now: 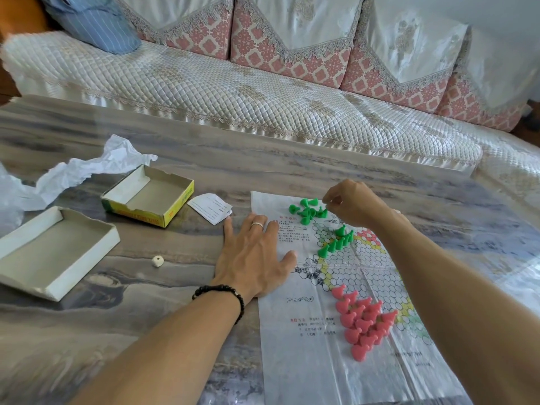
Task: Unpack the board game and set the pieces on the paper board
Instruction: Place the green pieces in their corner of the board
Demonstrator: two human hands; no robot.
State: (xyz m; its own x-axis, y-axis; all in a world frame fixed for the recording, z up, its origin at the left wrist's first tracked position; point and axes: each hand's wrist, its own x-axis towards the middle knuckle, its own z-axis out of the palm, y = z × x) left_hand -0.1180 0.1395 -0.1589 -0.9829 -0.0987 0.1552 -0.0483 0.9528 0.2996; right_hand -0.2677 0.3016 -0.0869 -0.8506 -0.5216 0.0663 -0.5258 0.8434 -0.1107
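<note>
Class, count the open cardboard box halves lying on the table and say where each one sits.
2. The white tray lies at the table's left edge; the yellow-sided tray sits farther back, beside the crumpled paper. None appears hidden.

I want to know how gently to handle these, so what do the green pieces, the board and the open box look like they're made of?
Green pieces: probably molded plastic, uniform bright color, smooth slightly glossy cones. Board: thin printed paper, perhaps coated or filmed, with fold creases and a faint sheen. Open box: cardboard, likely; dull grey-white inside, printed yellow outside, thin folded walls.
</note>
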